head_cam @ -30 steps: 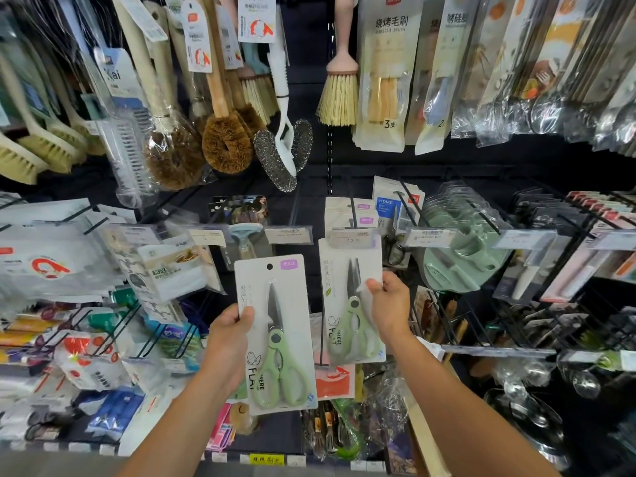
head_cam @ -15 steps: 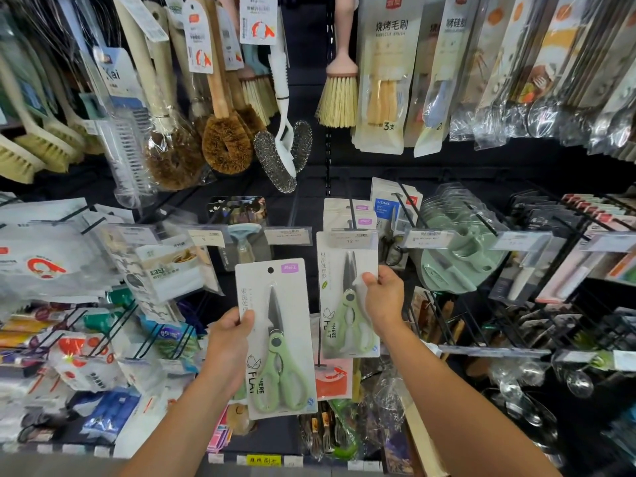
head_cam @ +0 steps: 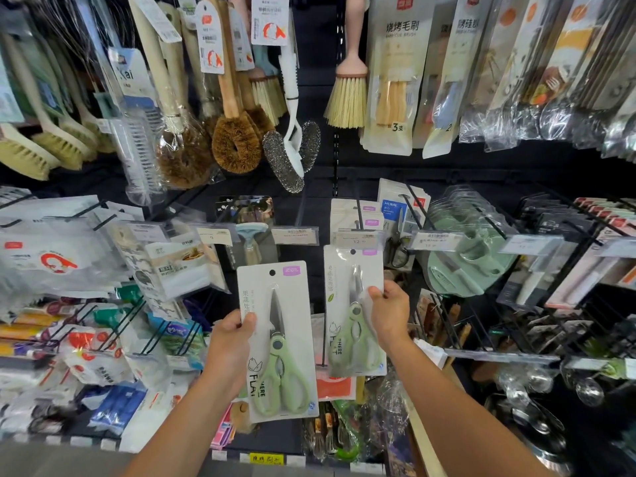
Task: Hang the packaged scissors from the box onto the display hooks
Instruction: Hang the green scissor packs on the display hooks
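Left hand [head_cam: 230,342] holding scissors pack [head_cam: 277,340], right hand [head_cam: 390,313] gripping second pack [head_cam: 354,315] below display hook [head_cam: 358,210]

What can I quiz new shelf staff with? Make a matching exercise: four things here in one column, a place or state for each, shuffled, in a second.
1 left scissors pack
2 right scissors pack
3 pink-handled brush
4 black scissors

A hangs in the top row
B held by the left hand, hole free
C in a hanging pack with a blue label
D held by the right hand, top just under a price tag

Pairs: 1-B, 2-D, 3-A, 4-C
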